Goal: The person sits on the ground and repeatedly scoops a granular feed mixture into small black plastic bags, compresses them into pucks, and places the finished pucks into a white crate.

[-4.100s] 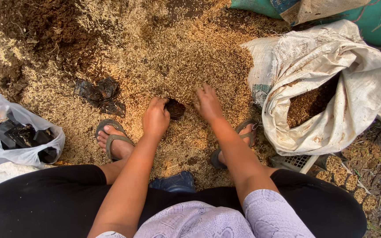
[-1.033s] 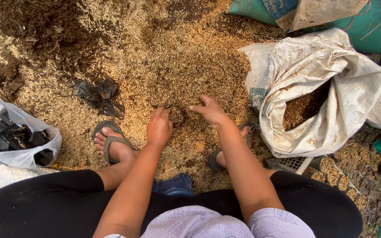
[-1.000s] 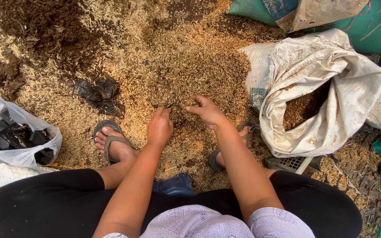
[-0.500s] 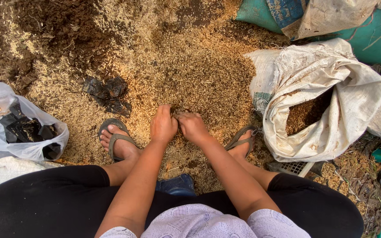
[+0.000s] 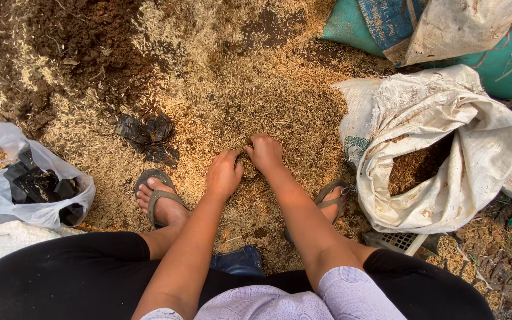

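My left hand (image 5: 223, 175) and my right hand (image 5: 265, 153) are side by side on the rice husk pile (image 5: 220, 95), between my two sandalled feet. Both have their fingers curled around a small dark bag (image 5: 246, 165) that is filled with husk; most of it is hidden by the fingers. A few flat black bags (image 5: 149, 137) lie on the husk just left of and beyond my left hand. The left foot in its sandal (image 5: 158, 198) is close beside my left wrist.
An open white sack (image 5: 445, 160) with husk inside lies at the right. A white plastic bag (image 5: 25, 184) holding black bags sits at the left. Teal and white sacks (image 5: 440, 35) lie at the back right. Dark soil (image 5: 84, 35) covers the back left.
My hands, apart over the husk a second ago, came together and now cup the small bag. The view has shifted a little.
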